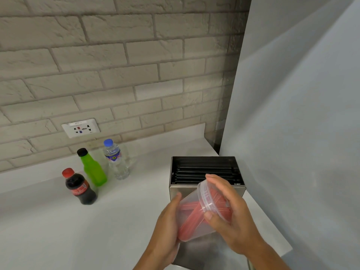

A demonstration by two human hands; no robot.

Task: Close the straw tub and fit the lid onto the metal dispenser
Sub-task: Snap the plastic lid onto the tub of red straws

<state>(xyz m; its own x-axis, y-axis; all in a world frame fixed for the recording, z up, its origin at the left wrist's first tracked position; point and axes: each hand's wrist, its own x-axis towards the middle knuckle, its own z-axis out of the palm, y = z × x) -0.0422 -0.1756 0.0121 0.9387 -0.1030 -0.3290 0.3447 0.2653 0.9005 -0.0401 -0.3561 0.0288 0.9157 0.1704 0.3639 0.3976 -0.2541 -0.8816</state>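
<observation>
A clear plastic straw tub [191, 221] with red straws inside is tilted in the air over the counter, its mouth pointing up and right. My left hand [165, 228] grips the tub's body from the left. My right hand [231, 213] holds the clear round lid [206, 199] against the tub's mouth. Behind the tub stands the open metal dispenser [206, 172], a steel box filled with black straws. A flat metal dispenser lid [198, 252] lies on the counter under my hands.
Three bottles stand at the left on the white counter [78, 230]: a cola bottle [79, 187], a green bottle [92, 168] and a water bottle [116, 160]. A brick wall with a socket [80, 128] is behind. A grey panel [302, 133] bounds the right.
</observation>
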